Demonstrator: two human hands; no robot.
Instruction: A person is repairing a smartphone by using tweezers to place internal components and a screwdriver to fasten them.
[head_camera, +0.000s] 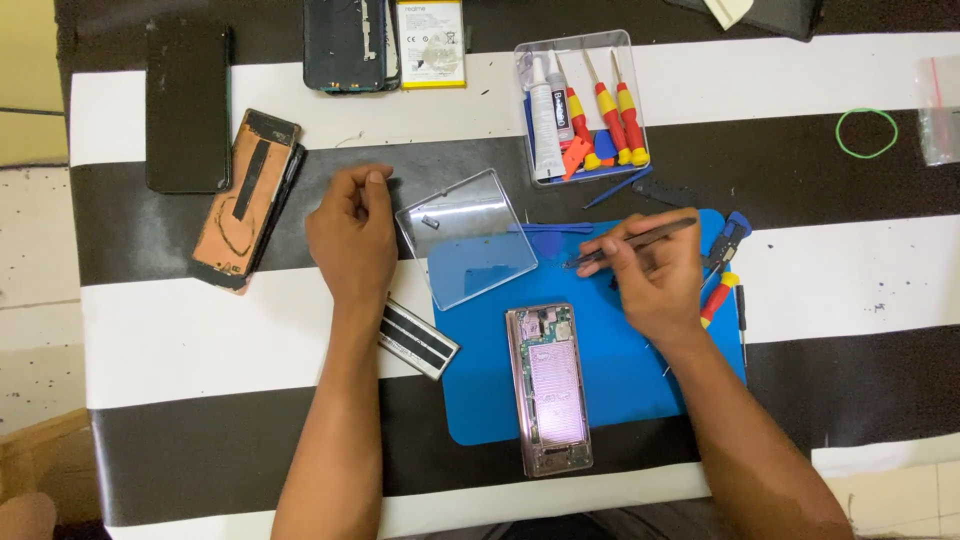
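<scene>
My right hand (655, 275) grips dark metal tweezers (630, 243), tips pointing left over the blue work mat (640, 370). My left hand (352, 235) rests curled on the table, left of a clear plastic lid (466, 238) that holds a tiny part; whether it touches the lid's left edge I cannot tell. An opened pink phone (549, 388), back off and insides showing, lies on the mat near the front edge, below both hands.
A clear tray of red-and-yellow screwdrivers and a glue tube (582, 105) sits at the back. Two screwdrivers (722, 270) lie by my right hand. A copper-coloured phone panel (244, 198), a black phone (187, 105), a battery (431, 43), a striped strip (418, 339) and a green rubber band (866, 133) lie around.
</scene>
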